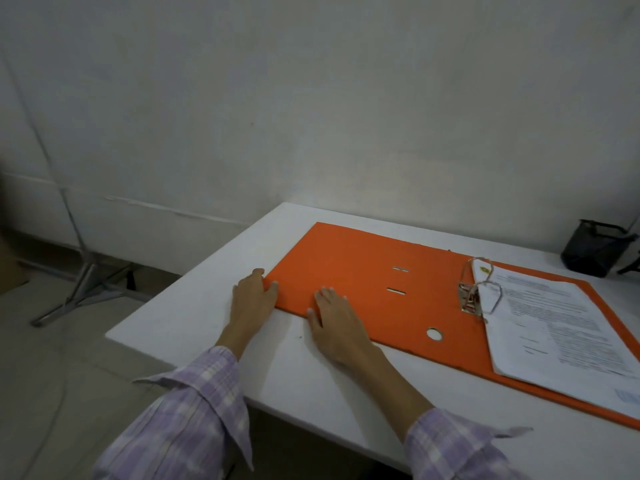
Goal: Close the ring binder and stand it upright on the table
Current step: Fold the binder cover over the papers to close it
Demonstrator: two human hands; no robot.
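Note:
An orange ring binder (pixel 353 271) lies open and flat on the white table (pixel 194 323). Its metal ring mechanism (pixel 476 292) stands near the middle, with a stack of printed white sheets (pixel 554 327) on the right half. My left hand (pixel 252 297) rests at the left cover's near-left corner, thumb on top and fingertips curled around its edge. My right hand (pixel 337 325) lies flat on the same cover's near edge, fingers spread.
A black mesh pen holder (pixel 595 251) stands at the table's far right by the wall. A metal stand with spread legs (pixel 86 282) sits on the floor to the left. The table's left corner edge lies just beside my left hand.

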